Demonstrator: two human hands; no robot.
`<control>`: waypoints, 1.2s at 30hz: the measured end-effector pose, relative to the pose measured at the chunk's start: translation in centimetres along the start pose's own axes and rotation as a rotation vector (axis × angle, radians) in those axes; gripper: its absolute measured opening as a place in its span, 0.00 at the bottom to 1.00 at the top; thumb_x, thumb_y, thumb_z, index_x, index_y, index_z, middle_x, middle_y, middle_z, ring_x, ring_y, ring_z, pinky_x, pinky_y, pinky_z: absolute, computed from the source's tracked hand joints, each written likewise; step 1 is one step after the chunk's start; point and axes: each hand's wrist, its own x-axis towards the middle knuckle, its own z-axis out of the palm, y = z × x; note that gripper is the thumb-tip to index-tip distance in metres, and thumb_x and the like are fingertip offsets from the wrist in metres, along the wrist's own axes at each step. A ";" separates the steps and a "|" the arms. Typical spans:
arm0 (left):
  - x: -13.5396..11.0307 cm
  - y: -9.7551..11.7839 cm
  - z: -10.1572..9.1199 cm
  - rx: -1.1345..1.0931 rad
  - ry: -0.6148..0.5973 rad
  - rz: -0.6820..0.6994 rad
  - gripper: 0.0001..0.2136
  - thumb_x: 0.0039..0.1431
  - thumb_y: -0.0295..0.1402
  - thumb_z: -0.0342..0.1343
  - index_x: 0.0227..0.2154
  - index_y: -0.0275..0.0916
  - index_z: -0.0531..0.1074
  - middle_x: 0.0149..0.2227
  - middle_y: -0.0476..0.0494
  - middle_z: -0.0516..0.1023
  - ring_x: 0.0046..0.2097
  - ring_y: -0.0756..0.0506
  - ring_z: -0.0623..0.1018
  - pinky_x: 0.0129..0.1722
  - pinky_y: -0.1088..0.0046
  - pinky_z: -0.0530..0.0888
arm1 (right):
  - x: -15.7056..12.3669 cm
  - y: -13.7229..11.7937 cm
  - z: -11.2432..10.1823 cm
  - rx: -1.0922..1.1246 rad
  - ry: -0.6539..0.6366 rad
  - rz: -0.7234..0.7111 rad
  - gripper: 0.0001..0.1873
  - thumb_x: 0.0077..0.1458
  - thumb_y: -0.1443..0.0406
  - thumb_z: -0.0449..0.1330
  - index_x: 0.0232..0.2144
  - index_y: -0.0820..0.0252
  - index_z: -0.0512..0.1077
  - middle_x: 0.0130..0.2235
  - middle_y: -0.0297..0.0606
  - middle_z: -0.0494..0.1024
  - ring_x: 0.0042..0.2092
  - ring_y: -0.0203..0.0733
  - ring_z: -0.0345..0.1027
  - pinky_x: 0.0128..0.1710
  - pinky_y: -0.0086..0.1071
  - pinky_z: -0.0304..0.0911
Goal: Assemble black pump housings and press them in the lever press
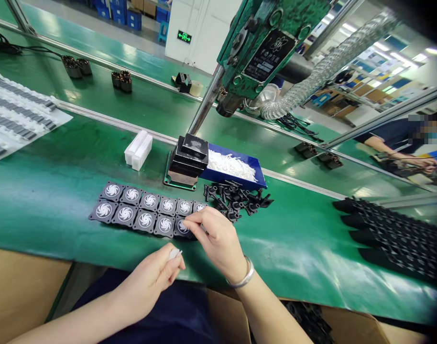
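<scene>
Two rows of square black plates with white fan-like swirls lie side by side on the green bench. My right hand, with a silver bangle at the wrist, is over the right end of the near row. Its thumb and index finger are pinched at one swirl's centre; whatever is between the tips is too small to make out. Closer to my body, my left hand is closed around small white pieces, whose ends stick out by the thumb. My right hand covers part of the last plates.
A blue tray of thin white sticks stands behind a heap of black plastic parts. The green press rises above its black block. White blocks sit left; stacked black parts lie right. Another person works at far right.
</scene>
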 end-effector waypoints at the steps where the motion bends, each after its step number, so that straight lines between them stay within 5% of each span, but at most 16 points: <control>1: 0.0 0.1 -0.1 0.000 0.009 0.002 0.20 0.70 0.50 0.39 0.34 0.40 0.64 0.26 0.54 0.59 0.26 0.51 0.58 0.26 0.74 0.58 | 0.1 0.0 -0.3 -0.024 0.006 -0.012 0.04 0.61 0.65 0.62 0.34 0.59 0.72 0.33 0.37 0.79 0.36 0.39 0.71 0.38 0.35 0.68; 6: -0.2 0.6 -0.5 -0.035 0.051 0.031 0.20 0.70 0.48 0.40 0.37 0.38 0.69 0.31 0.50 0.66 0.27 0.51 0.62 0.27 0.73 0.61 | 0.3 -1.5 -2.6 -0.084 0.215 0.045 0.07 0.59 0.64 0.63 0.40 0.59 0.71 0.39 0.41 0.74 0.42 0.41 0.68 0.43 0.37 0.66; 10: -0.1 0.8 -0.8 0.044 0.056 0.120 0.21 0.71 0.47 0.39 0.30 0.38 0.67 0.26 0.51 0.65 0.27 0.50 0.64 0.30 0.73 0.62 | -0.2 -3.2 -2.1 0.252 -0.176 0.062 0.07 0.60 0.63 0.63 0.40 0.59 0.73 0.38 0.38 0.75 0.39 0.37 0.69 0.39 0.30 0.67; 13: -0.2 0.6 -0.7 0.083 0.068 0.168 0.22 0.72 0.47 0.38 0.28 0.39 0.65 0.24 0.52 0.62 0.27 0.51 0.63 0.30 0.73 0.61 | -0.5 -3.6 -0.7 0.386 -0.273 0.134 0.05 0.62 0.65 0.60 0.33 0.59 0.73 0.32 0.34 0.74 0.34 0.34 0.68 0.35 0.27 0.65; 20: -0.8 0.1 -0.7 -0.054 0.143 0.175 0.22 0.71 0.48 0.39 0.27 0.38 0.65 0.24 0.52 0.63 0.25 0.52 0.62 0.27 0.74 0.60 | 0.5 -3.5 0.0 0.405 -0.223 0.130 0.14 0.59 0.60 0.64 0.25 0.60 0.70 0.26 0.32 0.72 0.29 0.33 0.65 0.30 0.27 0.61; 26: -0.8 0.1 -0.8 -0.257 0.197 0.072 0.23 0.68 0.53 0.43 0.38 0.36 0.68 0.26 0.51 0.67 0.22 0.54 0.60 0.22 0.75 0.56 | 3.1 -1.8 0.0 0.299 0.055 0.228 0.05 0.61 0.65 0.61 0.32 0.57 0.74 0.32 0.32 0.79 0.34 0.34 0.74 0.36 0.27 0.67; 30: -0.9 0.0 -0.9 -0.271 0.158 0.027 0.24 0.67 0.55 0.44 0.39 0.36 0.68 0.26 0.51 0.67 0.22 0.54 0.60 0.22 0.76 0.56 | 4.2 -0.5 1.3 0.079 0.027 0.125 0.03 0.62 0.68 0.60 0.35 0.58 0.75 0.34 0.33 0.81 0.36 0.35 0.75 0.39 0.28 0.68; 36: -0.8 -0.1 -1.3 -0.282 0.156 0.007 0.24 0.66 0.55 0.44 0.38 0.36 0.68 0.27 0.50 0.67 0.22 0.55 0.61 0.21 0.77 0.57 | 4.6 -0.1 2.5 0.035 0.024 0.071 0.04 0.62 0.67 0.60 0.35 0.58 0.74 0.34 0.34 0.81 0.36 0.36 0.75 0.41 0.28 0.69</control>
